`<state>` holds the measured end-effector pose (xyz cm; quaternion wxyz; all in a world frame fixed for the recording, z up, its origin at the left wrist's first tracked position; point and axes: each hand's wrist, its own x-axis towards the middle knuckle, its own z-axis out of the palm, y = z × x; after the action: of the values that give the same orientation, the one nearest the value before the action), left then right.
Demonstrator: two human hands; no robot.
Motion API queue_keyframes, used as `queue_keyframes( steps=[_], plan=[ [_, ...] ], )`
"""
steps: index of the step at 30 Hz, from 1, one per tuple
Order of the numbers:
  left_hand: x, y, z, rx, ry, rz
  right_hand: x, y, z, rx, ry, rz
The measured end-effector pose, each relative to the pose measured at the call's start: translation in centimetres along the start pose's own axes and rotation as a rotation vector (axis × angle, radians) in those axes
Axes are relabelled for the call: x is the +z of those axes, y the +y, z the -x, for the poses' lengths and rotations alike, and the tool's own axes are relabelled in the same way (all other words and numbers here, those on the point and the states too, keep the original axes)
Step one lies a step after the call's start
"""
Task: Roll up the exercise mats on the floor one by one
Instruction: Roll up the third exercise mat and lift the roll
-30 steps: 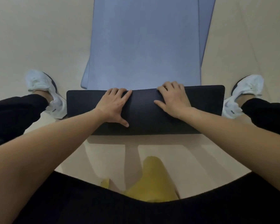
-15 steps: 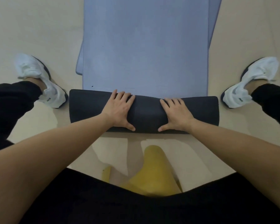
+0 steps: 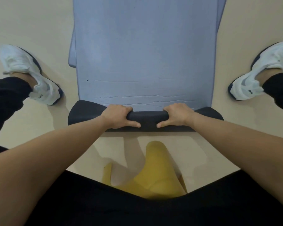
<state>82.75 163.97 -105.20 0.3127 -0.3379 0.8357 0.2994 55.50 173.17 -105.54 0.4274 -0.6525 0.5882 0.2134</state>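
Your left hand (image 3: 116,116) and right hand (image 3: 178,115) both curl their fingers around the dark roll (image 3: 147,117) of the blue-grey foam exercise mat (image 3: 145,54) at mid-frame. The roll lies left-to-right; the flat part stretches upward from your fingers.

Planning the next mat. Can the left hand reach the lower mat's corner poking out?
Probably, once freed: the left hand grips the dark roll, and nothing stands between it and the lower mat's corner.
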Motion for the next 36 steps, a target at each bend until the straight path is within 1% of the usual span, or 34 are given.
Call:
queue_keyframes(
  steps=[3,6,7,9,10,12,13,16,18,19,22,25,26,27,28,30,34,36],
  plan=[
    [-1.0,-0.4,-1.4,-0.043,-0.049,0.097,-0.7,0.4,-0.8,0.054,-0.013,-0.053],
    [-1.2,-0.9,-2.7,-0.049,-0.059,0.099,-0.9,0.4,-1.2,0.105,0.012,-0.013],
    [-1.3,-1.0,-3.0,-0.055,-0.064,0.1,-0.8,0.1,-1.2,0.12,0.054,0.014],
    [-1.7,-1.3,-3.7,-0.063,-0.078,0.105,-0.4,-0.6,-1.0,0.13,0.244,0.09],
    [-2.0,-1.4,-4.1,-0.064,-0.079,0.103,0.1,-1.0,-0.7,0.114,0.35,0.138],
    [-2.7,-1.6,-4.8,-0.066,-0.069,0.094,1.5,-1.7,-0.1,0.061,0.467,0.231],
    [-2.8,-1.7,-5.2,-0.067,-0.062,0.086,2.2,-2.0,0.3,0.041,0.476,0.26],
    [-3.0,-2.1,-6.3,-0.062,-0.056,0.052,3.8,-2.0,0.5,0.043,0.395,0.322],
    [-2.9,-2.4,-6.8,-0.069,-0.041,0.02,3.5,-1.5,-0.1,0.034,0.367,0.347],
    [-2.9,-2.6,-7.0,-0.075,-0.008,-0.001,3.1,-1.3,-0.5,0.022,0.359,0.352],
    [-2.9,-2.9,-7.0,-0.043,0.188,0.008,2.0,-0.5,-1.8,-0.008,0.326,0.368],
    [-2.6,-2.7,-5.6,0.113,0.474,-0.066,0.8,0.4,-3.2,-0.049,0.302,0.342],
    [-2.3,-2.5,-4.9,0.17,0.552,-0.102,0.2,0.8,-3.6,-0.064,0.293,0.316],
    [-1.9,-2.1,-4.1,0.204,0.595,-0.136,-0.3,1.1,-3.9,-0.081,0.29,0.288],
    [-1.4,-1.6,-3.3,0.207,0.601,-0.167,-0.8,1.4,-4.2,-0.095,0.297,0.264],
    [-0.3,-0.4,-2.1,0.138,0.554,-0.194,-1.2,1.8,-4.4,-0.113,0.315,0.233],
    [1.8,1.0,-1.2,-0.035,0.356,-0.268,-1.2,2.1,-4.7,-0.123,0.339,0.218],
    [1.6,0.7,-1.7,-0.037,0.334,-0.28,-1.6,2.1,-4.8,-0.115,0.325,0.212]
  ],
)
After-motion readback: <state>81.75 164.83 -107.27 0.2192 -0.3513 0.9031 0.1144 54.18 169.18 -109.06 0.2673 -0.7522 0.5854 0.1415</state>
